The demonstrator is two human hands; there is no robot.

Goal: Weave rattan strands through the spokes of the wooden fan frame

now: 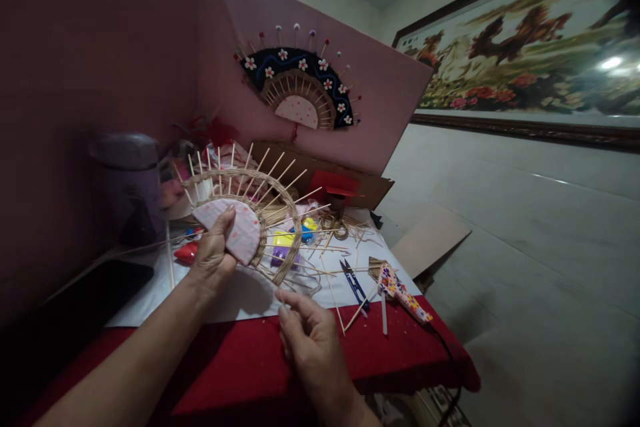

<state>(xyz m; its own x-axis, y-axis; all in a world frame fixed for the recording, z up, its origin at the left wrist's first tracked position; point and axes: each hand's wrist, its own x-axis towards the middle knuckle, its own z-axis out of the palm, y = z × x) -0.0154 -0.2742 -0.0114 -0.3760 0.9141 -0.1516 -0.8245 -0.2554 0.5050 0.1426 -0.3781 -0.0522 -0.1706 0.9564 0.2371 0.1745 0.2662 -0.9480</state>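
Note:
My left hand grips a half-round fan frame by its pale, red-dotted fabric centre, thumb on top. Thin wooden sticks radiate from that centre, and two bands of brown twine are woven across them, an inner and an outer one. At the lower right end of the outer band, my right hand is closed, thumb and forefinger pinching what looks like the twine's end. A loose loop of cord hangs beside those fingertips. The pinched end itself is mostly hidden.
Blue thread snips, a flower-patterned glue gun and loose sticks lie at right. Yellow and purple packets sit behind the frame. A dark phone and a purple tumbler are left. A finished fan hangs on the pink board.

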